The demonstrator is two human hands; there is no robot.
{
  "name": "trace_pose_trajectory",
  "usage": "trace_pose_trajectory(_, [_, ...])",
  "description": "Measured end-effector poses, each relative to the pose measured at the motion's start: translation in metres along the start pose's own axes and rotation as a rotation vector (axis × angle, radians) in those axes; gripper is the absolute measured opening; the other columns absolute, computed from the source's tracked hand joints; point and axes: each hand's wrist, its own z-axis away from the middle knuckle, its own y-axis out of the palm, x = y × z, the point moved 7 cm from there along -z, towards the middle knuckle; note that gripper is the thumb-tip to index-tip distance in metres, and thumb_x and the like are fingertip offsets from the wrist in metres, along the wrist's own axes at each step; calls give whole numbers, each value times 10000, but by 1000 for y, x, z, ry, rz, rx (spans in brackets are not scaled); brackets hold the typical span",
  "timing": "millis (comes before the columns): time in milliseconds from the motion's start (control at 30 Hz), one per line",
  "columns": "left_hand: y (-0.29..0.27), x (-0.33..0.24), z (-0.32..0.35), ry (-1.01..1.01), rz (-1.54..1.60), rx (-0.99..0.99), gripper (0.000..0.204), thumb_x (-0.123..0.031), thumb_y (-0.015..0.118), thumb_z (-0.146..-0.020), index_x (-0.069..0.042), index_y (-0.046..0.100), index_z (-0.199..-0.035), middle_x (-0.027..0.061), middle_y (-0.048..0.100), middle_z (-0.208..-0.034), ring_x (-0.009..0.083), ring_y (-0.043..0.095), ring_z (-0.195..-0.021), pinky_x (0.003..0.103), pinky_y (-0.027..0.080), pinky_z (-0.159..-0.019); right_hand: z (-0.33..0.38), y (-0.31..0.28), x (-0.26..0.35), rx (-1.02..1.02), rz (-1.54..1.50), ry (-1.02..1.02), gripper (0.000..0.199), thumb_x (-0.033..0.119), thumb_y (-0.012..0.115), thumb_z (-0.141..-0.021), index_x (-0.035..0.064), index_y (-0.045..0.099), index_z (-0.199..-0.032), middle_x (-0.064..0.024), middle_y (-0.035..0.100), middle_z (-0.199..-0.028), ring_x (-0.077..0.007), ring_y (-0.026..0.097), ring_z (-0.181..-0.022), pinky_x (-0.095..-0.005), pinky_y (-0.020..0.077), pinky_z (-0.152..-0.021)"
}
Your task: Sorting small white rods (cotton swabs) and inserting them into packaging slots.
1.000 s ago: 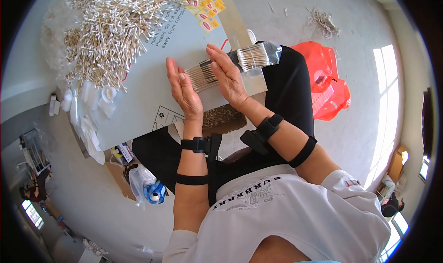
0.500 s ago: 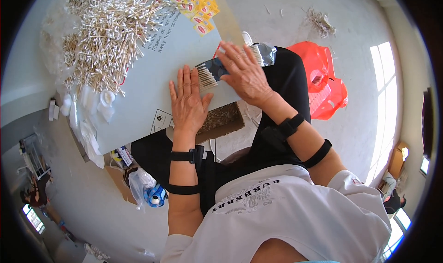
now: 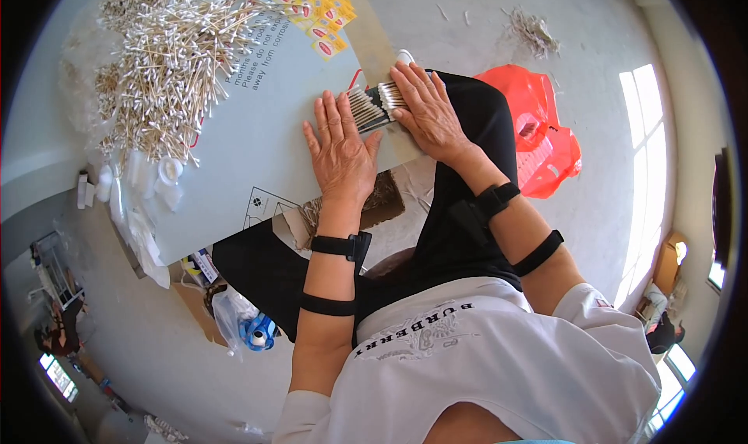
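My left hand (image 3: 343,155) lies palm down on the grey board (image 3: 257,148), its fingers stretched out. Beside its fingertips a flat row of cotton swabs (image 3: 364,110) lies on a dark strip (image 3: 376,96). My right hand (image 3: 433,120) rests flat near the board's right edge, fingers extended and touching or partly covering a second row of cotton swabs (image 3: 393,95). The ends of both rows are partly hidden by my hands. At the board's far left rises a big loose heap of cotton swabs (image 3: 167,62).
Yellow-and-white labels (image 3: 327,11) are scattered on the board's far side. Below its near edge stands an open cardboard box (image 3: 382,202) with thin sticks inside. A red plastic bag (image 3: 538,132) lies on the floor to the right, beyond my leg. White rolls (image 3: 167,171) sit at the left edge.
My left hand has moved right, toward the right hand. The left row of swabs has shifted right, closer to the second row, with less of the dark strip showing between them.
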Motion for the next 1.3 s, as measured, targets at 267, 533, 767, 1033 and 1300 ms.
trace_pose_trajectory(267, [4,-20,-9,-14,40,-72,762,-421,536,-927,-23,211,-1489,172,192,-1559,312,140,-1456,516,97,-1162,-1,3,-2,-23,-15,-10,610,369,459,-970,100,268,-1483,-110,282,-1532,-279,208,-1437,-460,127,-1169])
trace_pose_trajectory(533, [6,-28,-2,64,45,-19,737,-401,542,-925,-20,244,-1481,158,200,-1560,298,141,-1458,512,97,-1162,-1,3,-3,-19,-11,-1,618,379,469,-964,106,273,-1483,-107,283,-1533,-276,201,-1441,-458,124,-1171])
trace_pose_trajectory(767, [5,-35,-7,136,87,-42,685,-362,516,-947,-4,261,-1472,174,240,-1539,311,180,-1446,491,139,-1158,1,2,-4,-27,-19,-8,584,365,467,-968,104,312,-1467,-107,290,-1530,-279,214,-1435,-459,129,-1168])
trace_pose_trajectory(1033, [-7,-4,-26,-78,1188,-409,542,-292,359,-1035,30,252,-1457,200,276,-1507,289,275,-1401,415,241,-1147,-3,3,-70,-422,-1240,578,418,318,571,-964,42,558,-1277,-88,605,-1191,-163,563,-1080,-317,456,-924])
trace_pose_trajectory(1300, [1,-11,-32,-85,1278,-449,556,-329,336,-1037,51,276,-1437,202,310,-1482,293,338,-1367,413,262,-1142,-8,43,-73,-326,-1491,671,234,259,650,-921,28,678,-946,-12,627,-840,-90,584,-747,-260,509,-689])
